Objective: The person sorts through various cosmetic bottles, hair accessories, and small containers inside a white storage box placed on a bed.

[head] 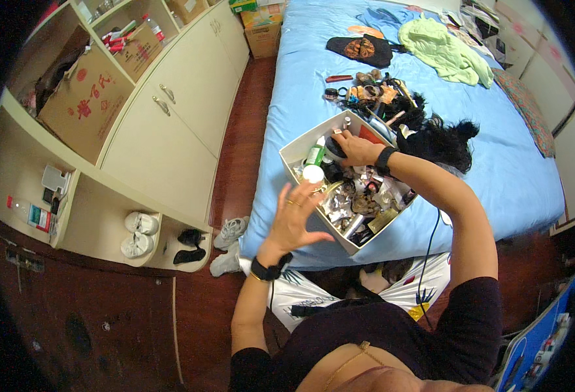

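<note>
A white open box stands at the bed's near end, filled with a jumble of small items. My right hand reaches into its far part, fingers and thumb around a dark round case. Beside that case a green bottle with a white tip leans near the left wall. A white round lid or jar lies just beyond the fingertips of my left hand, which is spread over the near left wall and holds nothing. Crumpled clear and silvery wrappers cover much of the box's nearer half.
Behind the box on the blue bedsheet lie black hair pieces, hair accessories, a black bag and a light green garment. A dark cable hangs at the right. Cream cabinets line the left.
</note>
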Tool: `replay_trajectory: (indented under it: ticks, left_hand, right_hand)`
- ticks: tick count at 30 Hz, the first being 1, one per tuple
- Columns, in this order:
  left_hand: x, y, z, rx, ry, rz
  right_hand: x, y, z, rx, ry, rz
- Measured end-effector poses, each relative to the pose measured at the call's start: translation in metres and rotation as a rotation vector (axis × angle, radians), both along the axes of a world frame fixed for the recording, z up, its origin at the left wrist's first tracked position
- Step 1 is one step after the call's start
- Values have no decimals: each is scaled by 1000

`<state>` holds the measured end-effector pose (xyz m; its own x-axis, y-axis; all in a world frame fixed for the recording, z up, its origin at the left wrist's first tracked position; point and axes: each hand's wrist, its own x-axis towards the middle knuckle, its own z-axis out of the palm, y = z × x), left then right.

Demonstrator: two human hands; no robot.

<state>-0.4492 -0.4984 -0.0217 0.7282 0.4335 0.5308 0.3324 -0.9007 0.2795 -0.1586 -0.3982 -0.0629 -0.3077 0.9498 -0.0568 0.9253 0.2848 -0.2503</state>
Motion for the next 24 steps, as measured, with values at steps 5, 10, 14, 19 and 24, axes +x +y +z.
replay_trajectory:
  ticks: [5, 10, 14, 19, 24]
  left_hand:
    - [-5, 90, -13, -439, -268, 196]
    - [14, 156, -30, -558, -221, 278]
    - [33, 116, 7, -443, 108, 327]
    - [18, 103, -7, -63, 58, 352]
    - [15, 65, 25, -58, 83, -72]
  right_hand:
    - [-3, 9, -6, 35, -120, 72]
    - [10, 15, -18, 35, -194, -57]
    - [26, -1, 44, -9, 74, -2]
    - [54, -13, 102, -139, 546, -11]
    - [144, 3, 86, -43, 642, -422]
